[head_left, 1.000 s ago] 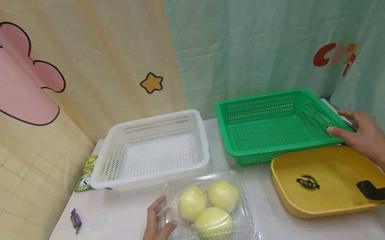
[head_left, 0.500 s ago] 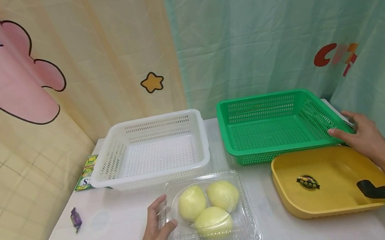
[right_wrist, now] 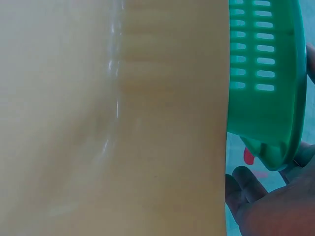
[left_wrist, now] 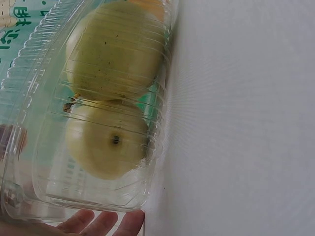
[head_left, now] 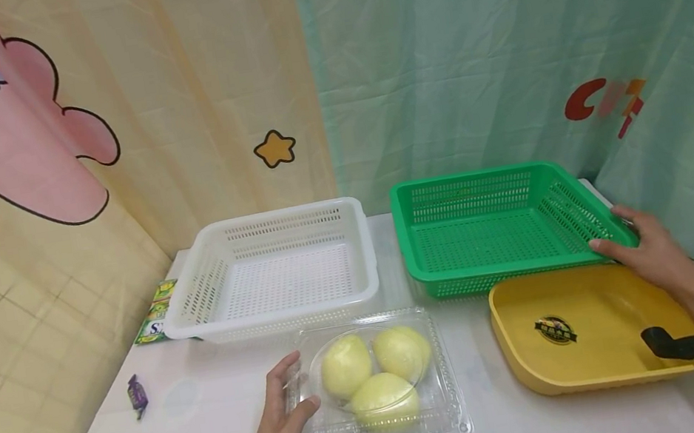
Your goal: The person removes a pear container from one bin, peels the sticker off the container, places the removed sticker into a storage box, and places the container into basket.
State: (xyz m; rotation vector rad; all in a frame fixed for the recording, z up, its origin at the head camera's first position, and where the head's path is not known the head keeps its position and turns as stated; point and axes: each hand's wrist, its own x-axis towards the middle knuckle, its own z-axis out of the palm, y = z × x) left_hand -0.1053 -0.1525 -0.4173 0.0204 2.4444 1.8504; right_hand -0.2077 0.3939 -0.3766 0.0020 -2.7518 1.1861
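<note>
My left hand (head_left: 277, 415) holds the left side of a clear plastic clamshell box (head_left: 446, 381), thumb at its near left edge. Inside lie three pale yellow-green round fruits (head_left: 384, 399); the left wrist view shows a stem and a blossom end on the fruit (left_wrist: 106, 140) there. Three of this hand's fingertips (left_wrist: 101, 223) show along the box's edge. My right hand (head_left: 651, 249) grips the near right corner of a green slotted basket (head_left: 496, 270), thumb on its rim. In the right wrist view, curled fingers (right_wrist: 246, 184) show past the basket corner.
A white slotted basket (head_left: 275, 319) stands at the back left, overlapping green packets (head_left: 157, 320). A yellow tray (head_left: 594, 337) with a round label lies under the right forearm. One purple wrapped candy (head_left: 137, 396) lies at the left on the white table (head_left: 215, 416). Curtains enclose the table.
My right hand has lowered slightly along the green basket's corner. The left hand, the box and the baskets stay in place.
</note>
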